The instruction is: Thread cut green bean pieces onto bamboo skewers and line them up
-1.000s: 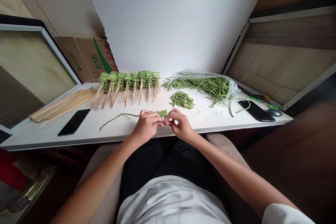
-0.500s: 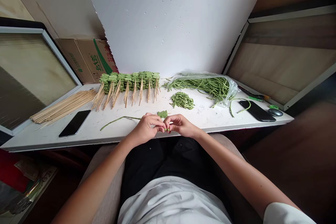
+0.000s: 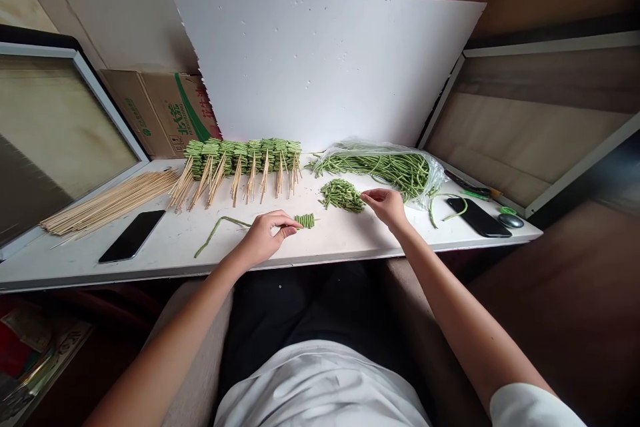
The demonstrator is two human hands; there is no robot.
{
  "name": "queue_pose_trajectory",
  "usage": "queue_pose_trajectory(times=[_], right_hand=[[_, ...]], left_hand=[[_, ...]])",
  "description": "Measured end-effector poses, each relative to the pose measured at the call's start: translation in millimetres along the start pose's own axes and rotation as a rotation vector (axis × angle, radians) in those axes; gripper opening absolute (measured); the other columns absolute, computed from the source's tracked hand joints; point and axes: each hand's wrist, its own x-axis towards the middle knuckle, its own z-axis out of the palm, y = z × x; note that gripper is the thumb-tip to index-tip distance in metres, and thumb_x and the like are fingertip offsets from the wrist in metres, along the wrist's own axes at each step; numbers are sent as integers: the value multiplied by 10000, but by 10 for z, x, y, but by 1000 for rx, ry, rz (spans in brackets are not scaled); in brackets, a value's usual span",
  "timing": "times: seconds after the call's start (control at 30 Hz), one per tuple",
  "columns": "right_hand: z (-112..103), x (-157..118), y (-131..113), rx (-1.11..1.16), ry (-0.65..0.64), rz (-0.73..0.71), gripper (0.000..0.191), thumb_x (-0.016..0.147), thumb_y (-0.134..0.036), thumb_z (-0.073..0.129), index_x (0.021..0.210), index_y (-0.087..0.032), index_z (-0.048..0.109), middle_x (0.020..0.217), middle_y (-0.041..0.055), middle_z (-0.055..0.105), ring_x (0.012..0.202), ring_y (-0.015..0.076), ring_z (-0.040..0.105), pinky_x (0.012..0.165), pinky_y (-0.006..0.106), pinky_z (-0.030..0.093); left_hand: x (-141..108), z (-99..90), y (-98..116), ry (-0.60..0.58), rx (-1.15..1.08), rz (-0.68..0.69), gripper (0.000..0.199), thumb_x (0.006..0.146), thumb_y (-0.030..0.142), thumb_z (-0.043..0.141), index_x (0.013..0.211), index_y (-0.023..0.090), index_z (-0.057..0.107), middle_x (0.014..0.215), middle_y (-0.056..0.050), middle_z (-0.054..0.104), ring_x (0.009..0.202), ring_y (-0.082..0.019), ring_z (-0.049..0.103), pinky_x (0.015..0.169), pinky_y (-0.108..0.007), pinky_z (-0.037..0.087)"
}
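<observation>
My left hand (image 3: pixel 265 235) has its fingers closed on a long green bean (image 3: pixel 213 233), whose free end trails left over the table. Its fingertips come right up to a skewer threaded with short green bean pieces (image 3: pixel 305 221), which lies on the table with its tip pointing right. My right hand (image 3: pixel 385 205) is at the right edge of a pile of cut bean pieces (image 3: pixel 341 195). Thumb and fingers there are pinched together, and what is between them is too small to make out.
Filled bean skewers (image 3: pixel 245 155) are stacked at the back left, sticks facing me. Bare bamboo skewers (image 3: pixel 113 200) and a phone (image 3: pixel 133 236) lie left. A plastic bag of long beans (image 3: pixel 395 167) sits back right, near another phone (image 3: pixel 480 217). A white foam board (image 3: pixel 320 67) stands behind.
My hands were together at the table's front edge, fingers on the bean. Now the right has moved away to the pile, and the left has moved up beside the threaded skewer. The long bean shifted slightly.
</observation>
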Motion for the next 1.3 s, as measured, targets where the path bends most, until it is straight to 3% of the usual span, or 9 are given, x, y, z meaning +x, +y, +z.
queue_pose_trajectory(times=[0.3,0.43,0.57,0.7,0.8,0.9,1.03,1.13,1.3], right_hand=[[32,41,110,-61,-49,60,412,755,-438,821,1010,-118,867,899,165,837,663,238,705,581,325,509],[43,21,31,-70,-22,9,425,798,-438,751,1041,-107,861,855,147,826,693,227,679,634,328,507],[22,-18,-147,-36,-21,-94,416,852,-451,705,1069,-125,847,950,143,830,785,234,687,700,334,518],[-2,-88,-276,-285,-227,-232,302,887,-451,712,947,-194,858,909,107,824,740,222,674,693,334,502],[47,-160,-268,-512,-346,-164,219,836,-431,796,803,-217,833,832,96,806,683,223,669,633,327,473],[134,-224,-225,-642,-312,-88,121,823,-337,818,806,-218,822,841,104,804,686,232,677,606,318,459],[177,-256,-219,-645,-332,-128,70,852,-206,755,840,-222,822,879,92,817,757,234,717,637,296,474],[140,-185,-257,-583,-306,-163,110,896,-254,726,894,-218,830,916,86,830,807,235,737,686,291,499],[83,173,-291,-496,-134,-141,192,927,-303,699,952,-181,846,966,111,837,864,256,751,741,310,520]], left_hand=[[-1,3,3,-15,36,27,254,1041,357,625,1138,233,823,1113,-100,763,1050,-228,725,901,-338,583],[-6,-2,50,-39,42,27,277,1049,317,584,1187,242,812,1122,-96,736,1036,-212,713,835,-295,580],[-13,21,59,-18,54,13,282,1043,315,592,1217,250,805,1122,-92,713,1029,-206,697,818,-290,571],[-16,46,36,4,47,-1,253,1033,312,616,1181,243,809,1126,-91,732,1038,-211,700,817,-300,563],[-15,55,30,-7,51,-1,235,1027,306,625,1149,237,813,1125,-91,743,1028,-209,706,803,-298,561],[-16,59,42,-31,60,2,233,1025,296,621,1143,235,813,1116,-90,747,1013,-206,708,793,-295,556],[-14,52,74,-57,62,-16,239,1023,294,617,1146,235,813,1104,-85,743,994,-200,701,794,-293,548],[-10,35,96,-68,58,-54,245,1027,309,614,1152,241,814,1123,-80,736,1001,-198,695,813,-295,543],[-10,25,72,-61,33,-73,254,1030,340,619,1170,250,811,1162,-85,737,1039,-216,699,843,-314,554]])
